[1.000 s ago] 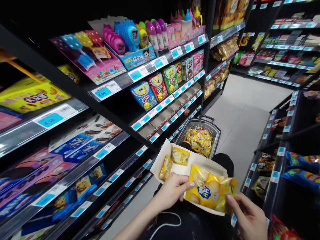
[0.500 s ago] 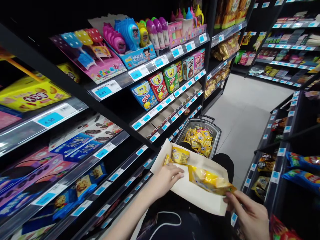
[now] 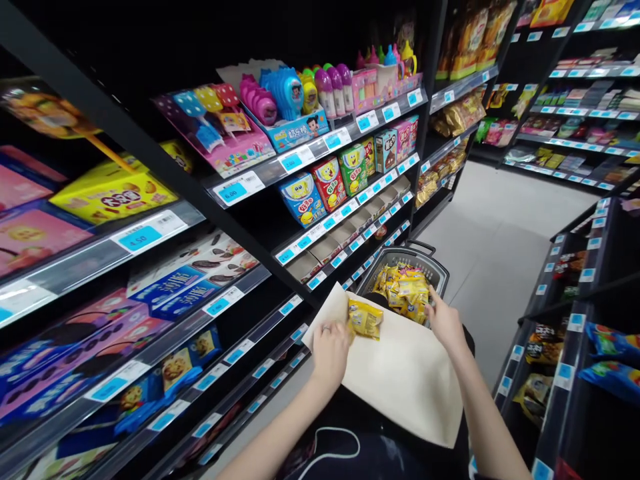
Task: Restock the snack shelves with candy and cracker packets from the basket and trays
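A pale cardboard box or tray (image 3: 400, 380) rests across my lap, and a small yellow snack packet (image 3: 367, 320) lies on it near the left end. My left hand (image 3: 331, 350) is at that end, fingers curled around a blurred bit of yellow wrapper beside that packet. My right hand (image 3: 446, 321) reaches past the far edge of the cardboard, its fingers closed on a yellow snack packet (image 3: 417, 293) at the right side of the pile. That pile fills a grey plastic basket (image 3: 440, 270) on the floor; where the held packet ends is hard to make out.
Shelves on the left carry boxed sweets (image 3: 303, 200), a yellow box (image 3: 113, 190) and blue snack packs (image 3: 177, 370), with price tags along their edges. Another rack with blue bags (image 3: 613, 383) stands close on the right. Grey floor (image 3: 493, 227) runs between them.
My right hand has carried a yellow packet from the right end of the cardboard forward to the basket. My left hand has drawn back slightly and curled its fingers. The view has shifted left.
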Demonstrator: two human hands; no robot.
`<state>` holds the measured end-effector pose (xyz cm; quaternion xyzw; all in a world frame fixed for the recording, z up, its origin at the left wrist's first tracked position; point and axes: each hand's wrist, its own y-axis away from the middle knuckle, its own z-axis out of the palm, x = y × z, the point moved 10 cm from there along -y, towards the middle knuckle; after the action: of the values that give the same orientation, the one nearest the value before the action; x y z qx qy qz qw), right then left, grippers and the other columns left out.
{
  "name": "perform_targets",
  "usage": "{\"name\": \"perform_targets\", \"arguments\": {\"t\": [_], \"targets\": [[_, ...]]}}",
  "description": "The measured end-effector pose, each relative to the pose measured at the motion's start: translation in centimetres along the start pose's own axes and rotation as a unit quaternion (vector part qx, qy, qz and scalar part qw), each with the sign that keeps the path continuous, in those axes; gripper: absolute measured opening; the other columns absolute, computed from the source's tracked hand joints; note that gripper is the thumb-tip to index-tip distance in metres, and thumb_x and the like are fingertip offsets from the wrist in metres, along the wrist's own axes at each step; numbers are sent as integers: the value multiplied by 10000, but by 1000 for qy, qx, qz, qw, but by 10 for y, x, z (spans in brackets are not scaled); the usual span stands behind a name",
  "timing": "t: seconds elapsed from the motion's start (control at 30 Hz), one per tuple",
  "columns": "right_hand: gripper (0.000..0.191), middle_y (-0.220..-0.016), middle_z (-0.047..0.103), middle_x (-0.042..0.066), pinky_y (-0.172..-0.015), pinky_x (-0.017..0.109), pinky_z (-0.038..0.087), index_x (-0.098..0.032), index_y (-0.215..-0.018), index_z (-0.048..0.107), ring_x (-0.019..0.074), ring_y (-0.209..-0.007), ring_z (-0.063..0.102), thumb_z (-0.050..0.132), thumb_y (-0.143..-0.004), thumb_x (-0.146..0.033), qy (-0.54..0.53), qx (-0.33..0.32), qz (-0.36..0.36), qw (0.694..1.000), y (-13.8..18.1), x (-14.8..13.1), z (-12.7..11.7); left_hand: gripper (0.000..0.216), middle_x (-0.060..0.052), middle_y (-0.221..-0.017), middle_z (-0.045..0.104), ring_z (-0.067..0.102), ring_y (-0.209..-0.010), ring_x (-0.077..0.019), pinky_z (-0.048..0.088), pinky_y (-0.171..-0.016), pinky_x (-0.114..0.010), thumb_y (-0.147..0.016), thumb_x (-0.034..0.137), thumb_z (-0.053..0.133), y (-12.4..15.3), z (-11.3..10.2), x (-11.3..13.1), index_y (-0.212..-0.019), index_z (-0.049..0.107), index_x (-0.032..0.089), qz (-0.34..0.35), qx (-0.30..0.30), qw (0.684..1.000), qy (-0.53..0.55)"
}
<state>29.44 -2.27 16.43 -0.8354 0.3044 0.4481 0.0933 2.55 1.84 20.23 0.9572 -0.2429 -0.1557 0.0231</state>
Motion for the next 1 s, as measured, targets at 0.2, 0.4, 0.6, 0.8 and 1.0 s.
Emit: {"name": "perform_targets", "arguments": {"t": [0.2,0.4,0.6,0.8,1.0], "targets": [[403,-698,702,66,-592,325,487,-173,-1025,661,210,-562,641,477,-831,-475,-110,-94,11,989,38,3,12,300,-80,-938,692,651,-673,-181,458,-569,-268,-856,59,433,14,-29,-7,-958,690,176,41,31,997,59],[654,-918,689,115,-574,379,540,-194,-1345,373,221,-640,679,406,-856,-626,-356,-254,42,899,120,-18,40,268,-104,-1176,661,665,-993,-183,545,-745,-227,-914,142,444,54,-108,-9,-1080,649,188,202,254,878,352],[571,-917,603,30,-588,284,530,-310,-1275,473,154,-703,609,702,-763,-419,-546,-152,47,822,146,-31,21,107,-136,-1325,553,634,-1064,-269,568,-772,-316,-823,215,627,42,-101,-17,-870,719,188,129,192,700,676],[590,-1049,669,60,-746,344,531,-357,-1286,458,206,-831,661,704,-754,-421,-576,-172,72,796,154,-38,23,248,-182,-1380,487,605,-1094,-349,548,-822,-405,-695,387,752,34,-58,1,-733,700,147,27,34,575,817],[327,-1125,690,79,-776,289,551,-250,-1054,683,233,-944,658,712,-750,-368,-385,-112,69,913,155,1,-13,340,-191,-1292,564,644,-1023,-271,541,-830,-381,-851,355,563,21,-36,9,-1107,632,143,78,-61,672,734]]}}
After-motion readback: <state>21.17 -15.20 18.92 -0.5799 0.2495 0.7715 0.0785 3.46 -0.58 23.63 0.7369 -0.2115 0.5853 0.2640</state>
